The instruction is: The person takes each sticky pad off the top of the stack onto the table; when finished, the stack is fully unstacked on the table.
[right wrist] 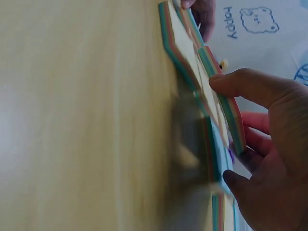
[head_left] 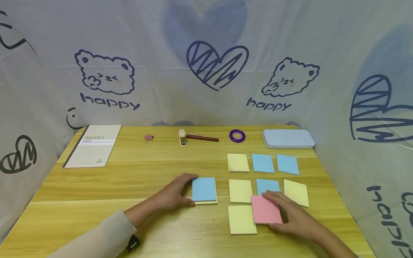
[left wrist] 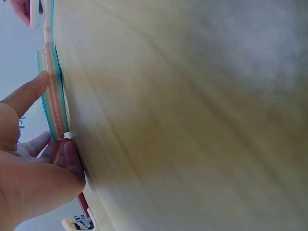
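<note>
The right hand (head_left: 292,215) holds a pink sticky-note pad (head_left: 266,210). Its thumb lies on the near right edge and its fingers curl over the far edge, so the pad is grasped by its two opposite sides. In the right wrist view the pad (right wrist: 226,108) looks tilted, with one edge lifted off the wooden table (head_left: 129,179), and its side shows many thin coloured layers. Just beside the grip, on the thumb side, lies a yellow pad (head_left: 242,219); beyond the fingers a blue pad (head_left: 267,186) is partly covered by the pink one.

The left hand (head_left: 174,195) rests against a blue-topped pad (head_left: 204,190). Its thumb touches the far left corner and its fingers touch the near left edge; it steadies the block more than it lifts it. The left wrist view shows the thumb (left wrist: 29,91) on the striped side of this pad (left wrist: 54,96).

I judge that these pads are light and rather stiff as a block, but the top sheets are thin and peel or bend easily. The paper face is probably smooth, so a pad may slide on the wood when pushed. The best hold is on the thick side edges, where the whole stack is pinched together, not on a single top sheet.
</note>
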### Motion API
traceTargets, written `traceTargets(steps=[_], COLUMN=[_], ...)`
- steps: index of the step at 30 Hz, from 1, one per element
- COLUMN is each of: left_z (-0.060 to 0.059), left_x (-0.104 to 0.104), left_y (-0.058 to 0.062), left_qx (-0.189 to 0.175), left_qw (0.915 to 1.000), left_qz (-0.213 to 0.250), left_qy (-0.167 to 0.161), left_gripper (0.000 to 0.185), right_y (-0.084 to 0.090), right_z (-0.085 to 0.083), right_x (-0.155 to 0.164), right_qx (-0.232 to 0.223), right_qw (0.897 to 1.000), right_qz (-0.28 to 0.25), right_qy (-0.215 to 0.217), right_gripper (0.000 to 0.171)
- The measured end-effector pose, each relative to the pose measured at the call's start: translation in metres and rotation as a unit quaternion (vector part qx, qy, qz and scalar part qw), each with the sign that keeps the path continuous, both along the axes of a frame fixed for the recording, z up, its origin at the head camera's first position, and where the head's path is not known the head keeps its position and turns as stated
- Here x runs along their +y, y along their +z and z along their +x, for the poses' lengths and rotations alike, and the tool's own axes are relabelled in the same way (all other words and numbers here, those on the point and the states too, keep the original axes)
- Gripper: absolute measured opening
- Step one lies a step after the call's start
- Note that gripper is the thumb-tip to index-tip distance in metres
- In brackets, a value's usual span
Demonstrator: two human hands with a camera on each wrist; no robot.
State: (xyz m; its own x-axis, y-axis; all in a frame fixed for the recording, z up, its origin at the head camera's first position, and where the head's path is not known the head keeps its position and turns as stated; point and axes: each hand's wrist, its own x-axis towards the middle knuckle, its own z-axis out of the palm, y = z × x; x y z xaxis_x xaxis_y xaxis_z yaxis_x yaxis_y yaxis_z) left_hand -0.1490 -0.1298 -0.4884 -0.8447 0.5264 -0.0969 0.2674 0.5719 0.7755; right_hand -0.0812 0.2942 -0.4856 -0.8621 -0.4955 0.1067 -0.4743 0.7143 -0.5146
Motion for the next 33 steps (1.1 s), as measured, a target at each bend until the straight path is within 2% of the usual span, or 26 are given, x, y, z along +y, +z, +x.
traceTargets(steps=[3, 9, 14, 21, 28, 33], left_z=[0.0, 0.0, 0.0, 0.0, 0.0, 0.0], left_x=[0.0, 0.0, -0.001, -0.001, -0.001, -0.001], left_y=[0.0, 0.0, -0.001, -0.001, -0.001, 0.0], left_qx=[0.0, 0.0, 0.001, 0.002, 0.001, -0.004], left_qw=[1.0, 1.0, 1.0, 1.0, 1.0, 1.0], left_qz=[0.0, 0.001, 0.001, 0.002, 0.002, -0.001], left_qy=[0.0, 0.001, 0.001, -0.003, -0.003, 0.001], left_gripper=[0.081, 0.082, 0.081, 0.082, 0.082, 0.082], right_y=[-0.002, -0.005, -0.009, -0.012, -0.001, 0.011], right_z=[0.008, 0.018, 0.023, 0.025, 0.023, 0.013], right_x=[0.009, 0.017, 0.017, 0.016, 0.013, 0.005], right_qx=[0.009, -0.008, -0.016, 0.003, -0.022, 0.002], right_qw=[1.0, 0.999, 0.999, 0.999, 0.999, 1.0], right_qz=[0.014, 0.027, 0.035, 0.047, 0.04, 0.029], right_qy=[-0.009, -0.025, -0.03, -0.022, -0.018, 0.005], right_gripper=[0.081, 0.082, 0.082, 0.083, 0.083, 0.082])
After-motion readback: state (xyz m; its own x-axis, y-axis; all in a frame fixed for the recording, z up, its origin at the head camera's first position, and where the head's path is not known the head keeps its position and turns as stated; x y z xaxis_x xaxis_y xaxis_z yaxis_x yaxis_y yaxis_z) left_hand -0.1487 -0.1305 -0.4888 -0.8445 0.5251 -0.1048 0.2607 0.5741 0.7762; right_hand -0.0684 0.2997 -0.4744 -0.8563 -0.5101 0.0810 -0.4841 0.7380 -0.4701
